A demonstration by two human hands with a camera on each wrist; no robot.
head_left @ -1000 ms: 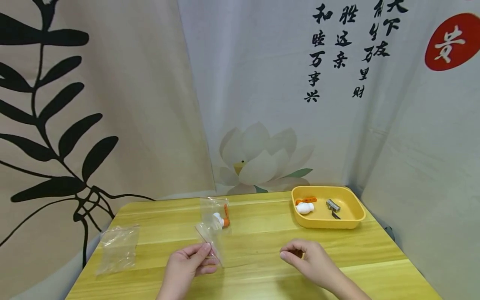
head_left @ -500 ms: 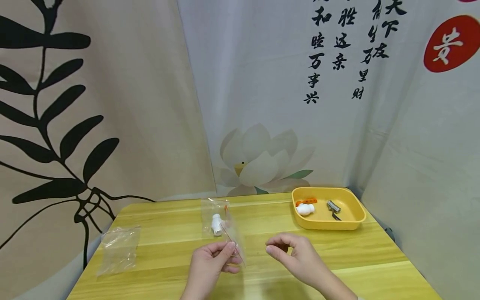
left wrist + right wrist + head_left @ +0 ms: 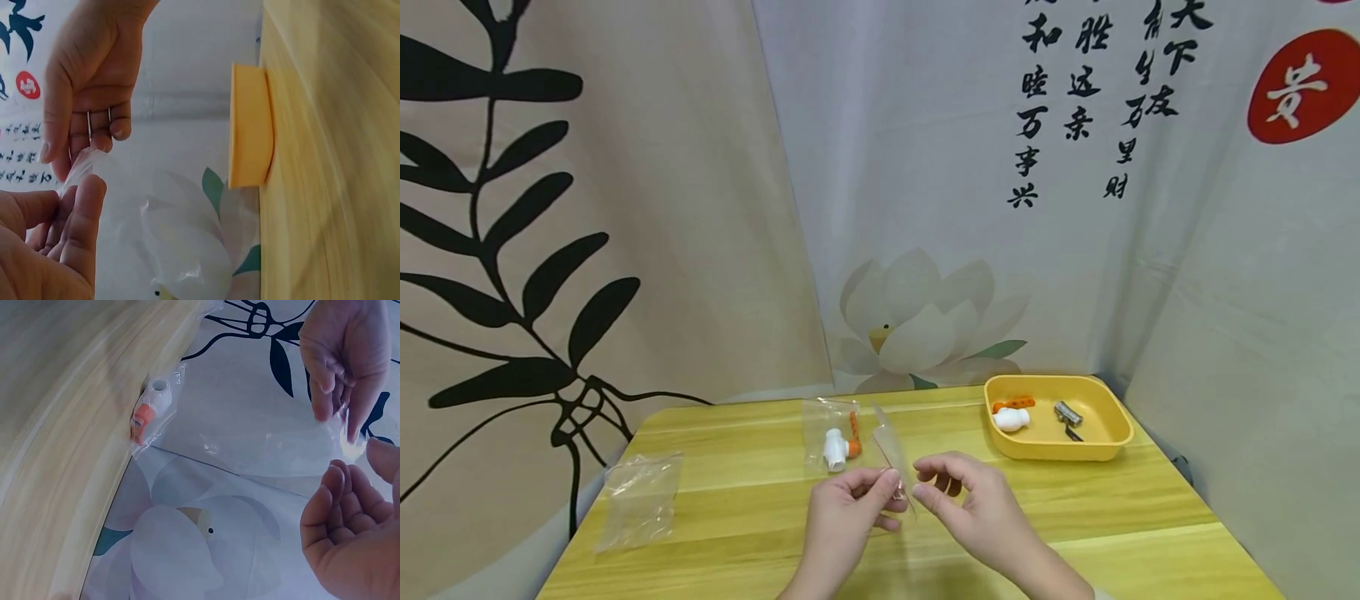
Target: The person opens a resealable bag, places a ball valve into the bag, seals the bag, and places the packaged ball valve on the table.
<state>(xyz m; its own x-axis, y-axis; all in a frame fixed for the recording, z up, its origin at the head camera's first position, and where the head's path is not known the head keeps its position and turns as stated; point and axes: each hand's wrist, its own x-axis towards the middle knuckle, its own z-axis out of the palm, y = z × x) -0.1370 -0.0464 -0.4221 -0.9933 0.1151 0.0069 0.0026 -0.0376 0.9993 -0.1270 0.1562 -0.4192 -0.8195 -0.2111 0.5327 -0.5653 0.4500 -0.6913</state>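
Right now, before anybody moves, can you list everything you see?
Table: 1, yellow, in front
Tray: 1, yellow, table's far right
Metal piece: 1, silver, in tray
Little piece: 1, black, in tray
Flat bag: 1, clear, table's left
Filled bag: 1, clear, table's far middle
Orange pieces: 2, orange, tray and filled bag
White pieces: 2, white, likewise
Held bag: 1, clear, above table
Backdrop: 1, white and beige, printed, behind table
Left hand: 1, pinching held bag
Right hand: 1, beside it

backdrop cloth (image 3: 895, 167) | black script (image 3: 1034, 82): 和睦万事兴, 胜远亲, 万里财 | red oval (image 3: 1305, 87): 贵
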